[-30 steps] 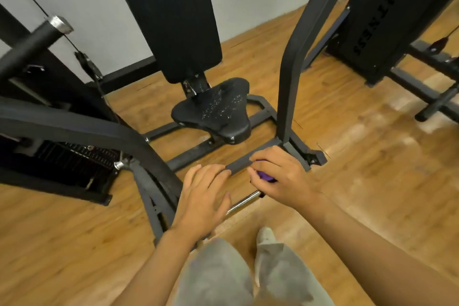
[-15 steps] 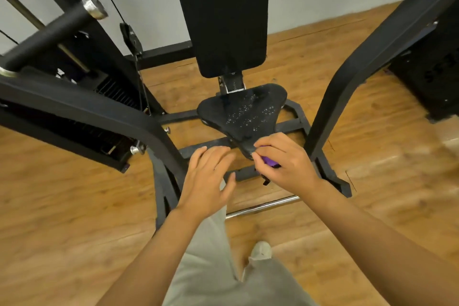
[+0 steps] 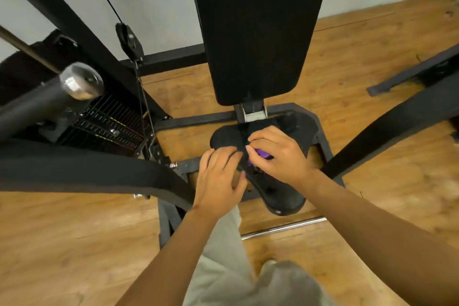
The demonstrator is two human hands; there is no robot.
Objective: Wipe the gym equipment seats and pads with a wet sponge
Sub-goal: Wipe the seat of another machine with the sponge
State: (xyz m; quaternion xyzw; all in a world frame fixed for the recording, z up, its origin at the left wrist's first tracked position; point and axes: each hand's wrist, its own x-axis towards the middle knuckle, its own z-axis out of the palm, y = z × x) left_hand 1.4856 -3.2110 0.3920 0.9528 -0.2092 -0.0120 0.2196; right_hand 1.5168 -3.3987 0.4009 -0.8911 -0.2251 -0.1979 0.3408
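In the head view, a purple sponge (image 3: 261, 154) is pinched in the curled fingers of the right hand (image 3: 278, 156) over the black seat (image 3: 280, 194), below the back pad (image 3: 258, 27). The left hand (image 3: 221, 179) lies flat and loosely spread at the seat's left edge, holding nothing. The small sponge could be dropped if the pinch slackens while wiping. No containers are visible.

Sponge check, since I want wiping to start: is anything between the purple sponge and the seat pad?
Nothing visible. The right hand holds the purple sponge directly over the black seat pad; the left hand sits beside it.
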